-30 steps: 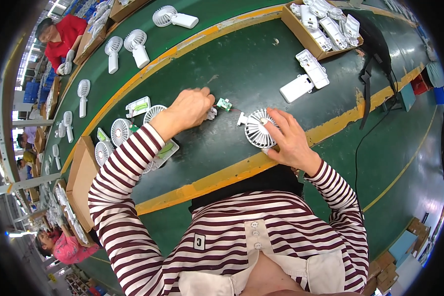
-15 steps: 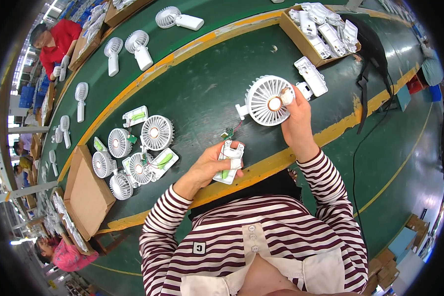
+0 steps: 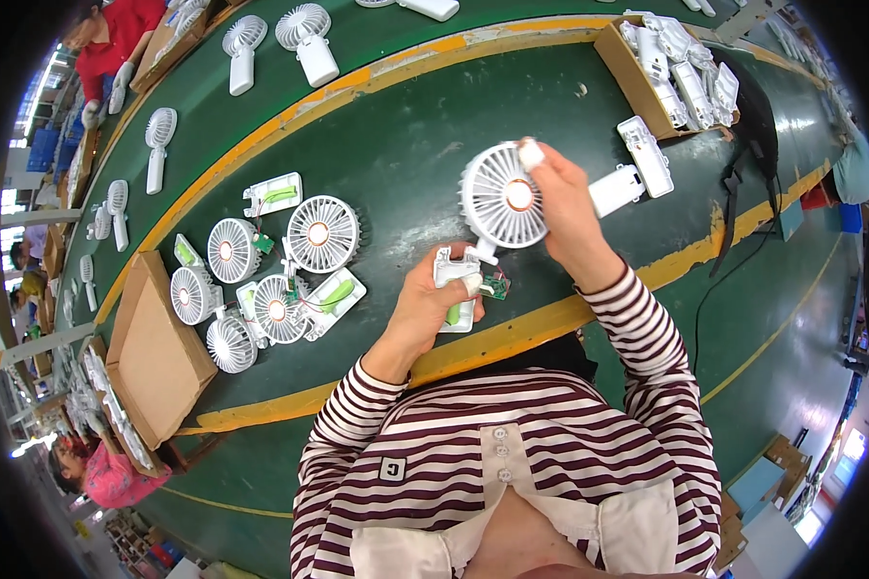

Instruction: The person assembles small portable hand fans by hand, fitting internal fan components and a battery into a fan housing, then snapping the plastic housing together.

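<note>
In the head view, the left hand [image 3: 421,307] is closed around a white casing [image 3: 445,273], thumb across it, while the right hand [image 3: 570,207] grips the fan [image 3: 497,198] by the side of its rim. Half a second ago the fan was held well apart from the casing; now the two hands are closer, and the fan's stem is at the casing's far end, though whether it is seated I cannot tell. The board [image 3: 496,284], which then hung between the hands, is now just right of the left thumb. Left of the left hand, other fans [image 3: 322,234] remain on the surface [image 3: 396,164]; beyond the right hand, two covers [image 3: 644,156] still lie near a box [image 3: 637,92].
</note>
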### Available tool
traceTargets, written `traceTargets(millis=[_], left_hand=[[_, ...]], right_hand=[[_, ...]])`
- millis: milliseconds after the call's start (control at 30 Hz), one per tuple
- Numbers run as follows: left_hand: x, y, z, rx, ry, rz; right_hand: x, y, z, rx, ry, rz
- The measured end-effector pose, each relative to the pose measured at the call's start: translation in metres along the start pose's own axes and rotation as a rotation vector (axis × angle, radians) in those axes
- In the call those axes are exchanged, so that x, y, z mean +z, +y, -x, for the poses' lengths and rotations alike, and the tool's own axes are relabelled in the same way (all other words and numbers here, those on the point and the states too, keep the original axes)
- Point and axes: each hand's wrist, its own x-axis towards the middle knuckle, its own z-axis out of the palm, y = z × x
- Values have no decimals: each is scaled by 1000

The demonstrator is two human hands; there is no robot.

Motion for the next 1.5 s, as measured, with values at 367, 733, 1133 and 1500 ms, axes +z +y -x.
traceTargets(millis=[367, 733, 1133, 1500], left_hand=[[-2, 5, 5, 19, -96, -44], [5, 1, 0, 257, 31, -375], [-3, 5, -7, 102, 176, -76], [-4, 9, -3, 57, 122, -60]], right_hand=[[4, 24, -11, -156, -163, 358], [11, 16, -11, -339, -123, 607], [-10, 18, 52, -1138, -440, 1192], [-6, 15, 52, -1220, -500, 1354]])
